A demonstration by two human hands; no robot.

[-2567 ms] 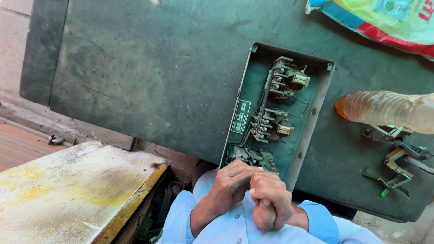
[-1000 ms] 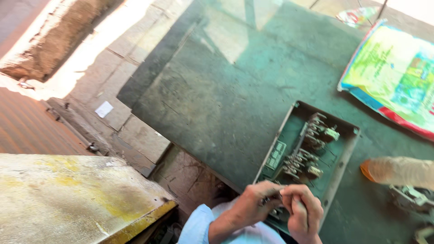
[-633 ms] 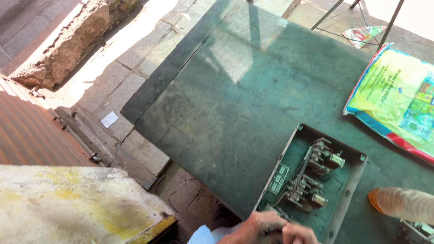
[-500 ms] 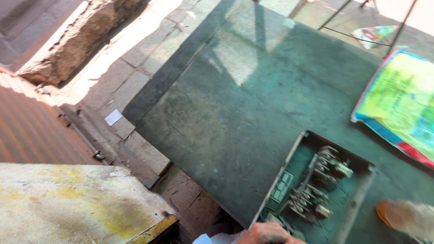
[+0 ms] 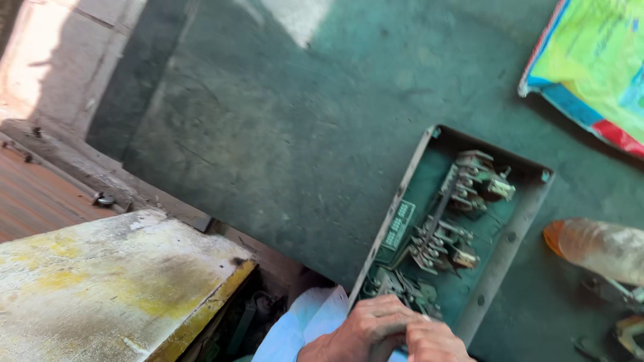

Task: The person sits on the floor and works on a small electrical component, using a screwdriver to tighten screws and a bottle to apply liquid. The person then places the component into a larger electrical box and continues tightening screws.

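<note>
An open green metal switch box (image 5: 404, 196) lies on a dark green surface, with rusty contact blocks (image 5: 463, 221) in a row inside. Both hands meet at the box's near end, at the bottom edge of the view. My left hand (image 5: 359, 327) is curled, its fingers closed around a narrow dark object (image 5: 380, 349) that I cannot identify. My right hand (image 5: 437, 343) presses against the left from the right. Only its back shows and its fingers are hidden. A light blue sleeve (image 5: 302, 325) lies under the left wrist.
A plastic bottle with an orange cap (image 5: 600, 248) lies right of the box, with loose metal parts (image 5: 624, 328) below it. A colourful woven sack (image 5: 597, 64) lies at the top right. A yellow-stained metal panel (image 5: 100, 281) fills the lower left, with rust-coloured floor beyond.
The view swung up and left toward the paving, then dropped back close over the box. My hands stayed together at the box's near end throughout.
</note>
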